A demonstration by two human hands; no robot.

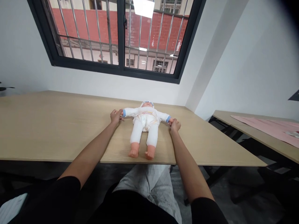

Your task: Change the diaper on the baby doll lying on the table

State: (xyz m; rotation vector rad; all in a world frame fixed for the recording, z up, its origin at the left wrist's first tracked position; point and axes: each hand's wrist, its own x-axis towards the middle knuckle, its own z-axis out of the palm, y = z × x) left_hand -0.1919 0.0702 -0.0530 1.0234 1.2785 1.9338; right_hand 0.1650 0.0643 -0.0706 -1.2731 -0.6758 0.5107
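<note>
the doll (146, 119) lies on its back on the table (70, 124), head toward the window (121, 71), feet (150, 152) close to the near edge. its arms are stretched out sideways. the left hand (116, 116) has its fingers closed around one small doll hand, just past a blue cuff (124, 112); the right hand (175, 125) pinches the other between thumb and fingers, though exactly how each finger sits is too small to tell.

the likeliest trouble is uneven pulling: if one side tugs harder, the body could twist or skid across the smooth top. a pull toward the person could push the feet over the edge. the grips look small, so a doll hand could slip free and the arm drop. hard outward pulling might also strain the shoulders or ruck up the white suit (137, 132).
</note>
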